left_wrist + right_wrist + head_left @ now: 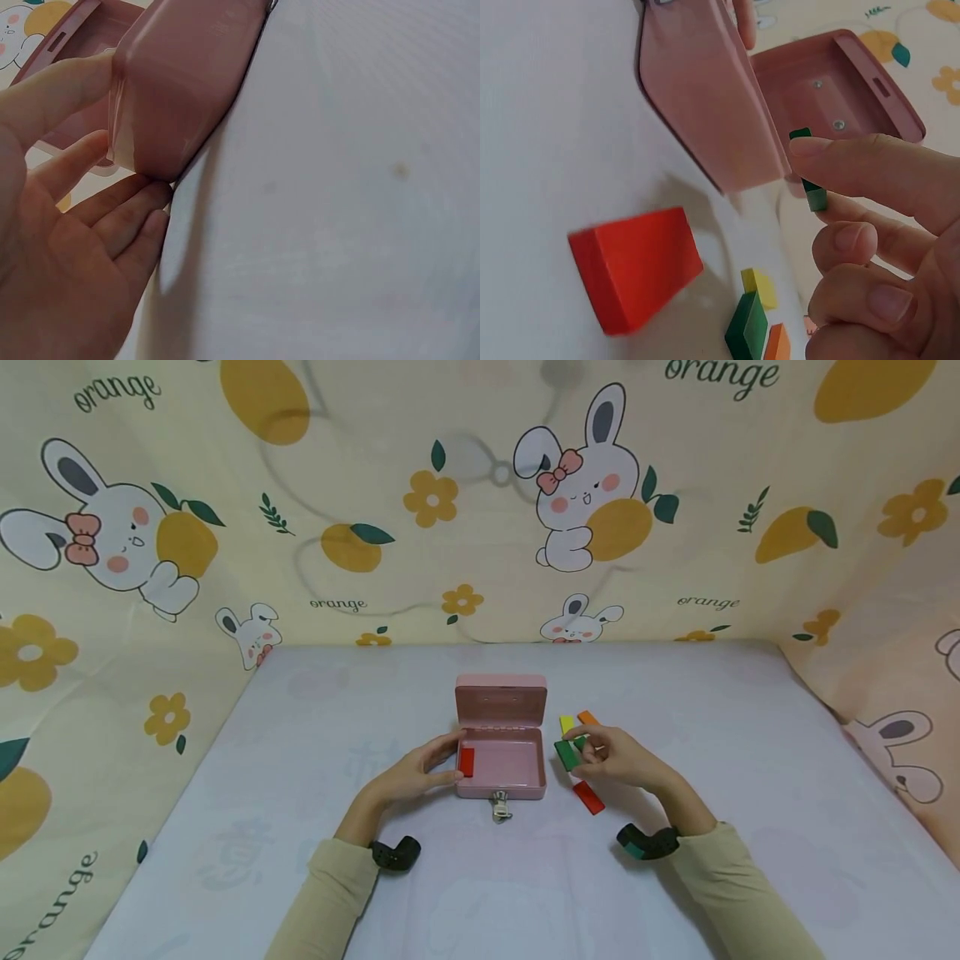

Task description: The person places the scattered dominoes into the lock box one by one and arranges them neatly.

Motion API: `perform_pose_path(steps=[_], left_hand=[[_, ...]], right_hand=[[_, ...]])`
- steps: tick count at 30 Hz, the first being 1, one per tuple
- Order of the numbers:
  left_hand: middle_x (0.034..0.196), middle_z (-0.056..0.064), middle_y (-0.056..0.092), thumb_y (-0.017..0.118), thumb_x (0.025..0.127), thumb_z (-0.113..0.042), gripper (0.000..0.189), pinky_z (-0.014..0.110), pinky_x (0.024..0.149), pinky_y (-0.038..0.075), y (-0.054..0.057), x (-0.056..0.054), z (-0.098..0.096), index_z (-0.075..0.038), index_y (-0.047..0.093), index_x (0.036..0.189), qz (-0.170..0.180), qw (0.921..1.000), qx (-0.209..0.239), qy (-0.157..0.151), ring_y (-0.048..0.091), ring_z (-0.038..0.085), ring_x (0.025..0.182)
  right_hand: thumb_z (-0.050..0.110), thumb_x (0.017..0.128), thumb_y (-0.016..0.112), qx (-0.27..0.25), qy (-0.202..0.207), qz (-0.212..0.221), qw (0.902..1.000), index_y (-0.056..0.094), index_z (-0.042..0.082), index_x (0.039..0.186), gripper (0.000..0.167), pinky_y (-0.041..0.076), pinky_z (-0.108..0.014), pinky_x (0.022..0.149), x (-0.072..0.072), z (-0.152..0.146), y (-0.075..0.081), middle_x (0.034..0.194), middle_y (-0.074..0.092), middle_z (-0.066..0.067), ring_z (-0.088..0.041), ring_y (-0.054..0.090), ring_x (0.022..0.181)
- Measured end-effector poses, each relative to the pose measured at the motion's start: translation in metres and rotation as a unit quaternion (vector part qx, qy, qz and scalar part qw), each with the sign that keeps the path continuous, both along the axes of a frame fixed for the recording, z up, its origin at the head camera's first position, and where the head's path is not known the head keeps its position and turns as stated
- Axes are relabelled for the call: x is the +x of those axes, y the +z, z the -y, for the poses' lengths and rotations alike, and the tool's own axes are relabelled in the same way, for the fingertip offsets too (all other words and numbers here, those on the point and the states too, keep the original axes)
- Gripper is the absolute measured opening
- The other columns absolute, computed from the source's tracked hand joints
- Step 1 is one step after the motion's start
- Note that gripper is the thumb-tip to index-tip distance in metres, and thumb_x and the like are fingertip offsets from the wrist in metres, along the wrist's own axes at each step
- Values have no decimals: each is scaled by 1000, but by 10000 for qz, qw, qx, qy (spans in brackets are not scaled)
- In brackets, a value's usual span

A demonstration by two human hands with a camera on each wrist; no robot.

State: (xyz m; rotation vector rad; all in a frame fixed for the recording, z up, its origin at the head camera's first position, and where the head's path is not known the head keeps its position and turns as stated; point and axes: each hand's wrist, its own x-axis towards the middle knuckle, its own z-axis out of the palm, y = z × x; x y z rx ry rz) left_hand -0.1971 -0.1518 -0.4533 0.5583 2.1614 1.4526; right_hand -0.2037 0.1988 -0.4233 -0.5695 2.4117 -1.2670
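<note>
A pink metal box stands with its lid raised. Inside, against the left wall, is a red block. My left hand touches the box's left side, thumb and fingers spread and fairly straight along the rim. To the right of the box, my right hand pinches a green block between thumb and index finger, above the table. Beneath and around that hand lie another red block, a second green block, a yellow block and an orange block.
A metal latch hangs at the box's front. The box rests on a white-covered table. Behind it rises a backdrop cloth printed with rabbits and oranges. Each wrist wears a black device, such as the left one.
</note>
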Motion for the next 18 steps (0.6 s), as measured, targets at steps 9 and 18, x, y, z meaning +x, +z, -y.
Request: perform_pose_path(steps=[9,18], left_hand=[[163,5,20,63,94,-21,68,52,124,19,0,0,0,-17,28,152,-55,10000,-17,15,20,31,152],[163,6,22,63,93,-21,68,51,124,20,1,1,-1,-17,29,152,-29,10000,-45,50,21,30,152]], right_hand=[[8,80,74,-97,-80,-174,9998,55,-3,123,48,37,-19,54,3,10,-1,71,44,-1,-7,43,63],[6,82,73,-410,-5,-148,9991,54,-5,121,45,39,-18,55,5,21,-3,69,42,0,-5,41,59]])
